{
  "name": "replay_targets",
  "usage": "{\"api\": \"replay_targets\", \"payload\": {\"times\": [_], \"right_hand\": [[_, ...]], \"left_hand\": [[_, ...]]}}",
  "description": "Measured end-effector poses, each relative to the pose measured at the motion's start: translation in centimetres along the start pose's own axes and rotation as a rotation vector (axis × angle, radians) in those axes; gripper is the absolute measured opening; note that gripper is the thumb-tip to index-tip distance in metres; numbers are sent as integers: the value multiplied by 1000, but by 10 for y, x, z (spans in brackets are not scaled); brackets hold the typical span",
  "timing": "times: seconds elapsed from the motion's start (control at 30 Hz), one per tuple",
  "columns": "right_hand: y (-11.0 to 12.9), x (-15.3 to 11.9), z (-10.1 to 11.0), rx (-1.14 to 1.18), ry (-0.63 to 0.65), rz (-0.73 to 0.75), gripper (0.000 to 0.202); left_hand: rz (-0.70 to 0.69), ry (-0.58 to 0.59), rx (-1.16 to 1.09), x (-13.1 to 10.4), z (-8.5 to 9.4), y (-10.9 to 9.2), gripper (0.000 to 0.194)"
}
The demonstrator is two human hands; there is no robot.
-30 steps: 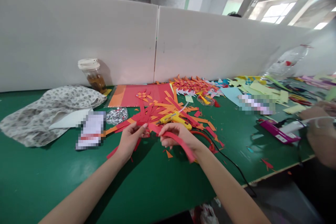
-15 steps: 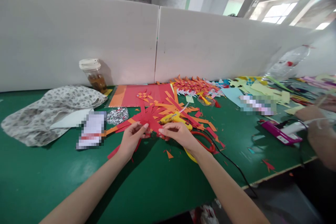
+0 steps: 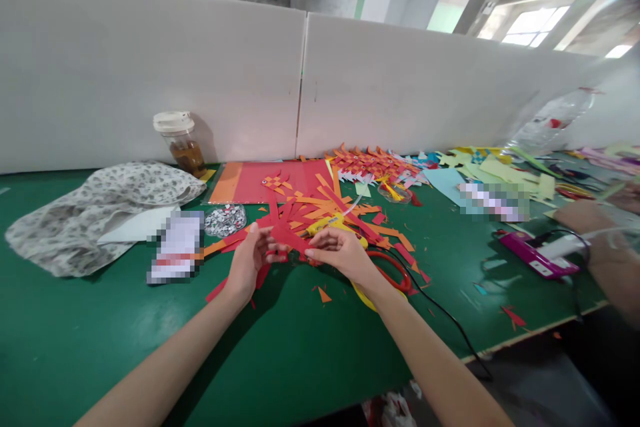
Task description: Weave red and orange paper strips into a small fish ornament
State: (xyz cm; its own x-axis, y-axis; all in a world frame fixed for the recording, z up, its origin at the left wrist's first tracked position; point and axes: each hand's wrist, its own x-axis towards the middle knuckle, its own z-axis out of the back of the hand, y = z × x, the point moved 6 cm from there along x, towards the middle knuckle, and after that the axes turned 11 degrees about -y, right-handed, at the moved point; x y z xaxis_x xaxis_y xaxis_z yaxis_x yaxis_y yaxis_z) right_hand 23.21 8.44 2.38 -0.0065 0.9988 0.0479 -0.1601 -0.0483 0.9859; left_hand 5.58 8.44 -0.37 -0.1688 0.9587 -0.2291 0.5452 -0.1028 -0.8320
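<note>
Green table (image 3: 280, 347) | red strip (image 3: 290, 239): just left of glue gun (image 3: 326, 221) | right hand (image 3: 341, 253): pinching strip's end; left hand (image 3: 247, 261): half-curled, grip cannot be told | strip: presumably light, flexible, crease-prone; hold by edges

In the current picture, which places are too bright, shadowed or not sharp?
Head view: the window at upper right is washed out; a dark shadow lies on the green table beside the left forearm. Also in head view, another person's arm is blurred and the white item at left is pixelated.
</note>
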Motion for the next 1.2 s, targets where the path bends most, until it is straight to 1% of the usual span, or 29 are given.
{"api": "replay_targets", "payload": {"times": [0.13, 0.2, 0.3, 0.4, 0.5, 0.63, 0.87, 1.2], "right_hand": [[1, -1, 0, -19, 3, -5, 27], [1, -2, 0, -19, 7, -4, 27], [2, -2, 0, -21, 6, -2, 27], [0, -1, 0, -33, 7, 2, 27], [-2, 0, 0, -43, 15, 9, 28], [-3, 0, -2, -39, 36, 12, 27], [-3, 0, -2, -38, 32, 2, 25], [-2, 0, -1, -48, 21, -4, 27]], "left_hand": [[-127, -12, 135, 0, 3, -4, 34], [-146, 4, 145, 0, 4, -5, 35], [-136, 28, 111, -1, 2, -5, 38], [-147, 4, 142, -2, 2, -4, 42], [-144, -29, 176, -2, 4, -2, 37], [-139, -31, 178, 2, 6, 0, 31], [-151, -67, 181, 3, 9, -2, 32], [-146, -53, 182, 3, 9, -1, 34]]}}
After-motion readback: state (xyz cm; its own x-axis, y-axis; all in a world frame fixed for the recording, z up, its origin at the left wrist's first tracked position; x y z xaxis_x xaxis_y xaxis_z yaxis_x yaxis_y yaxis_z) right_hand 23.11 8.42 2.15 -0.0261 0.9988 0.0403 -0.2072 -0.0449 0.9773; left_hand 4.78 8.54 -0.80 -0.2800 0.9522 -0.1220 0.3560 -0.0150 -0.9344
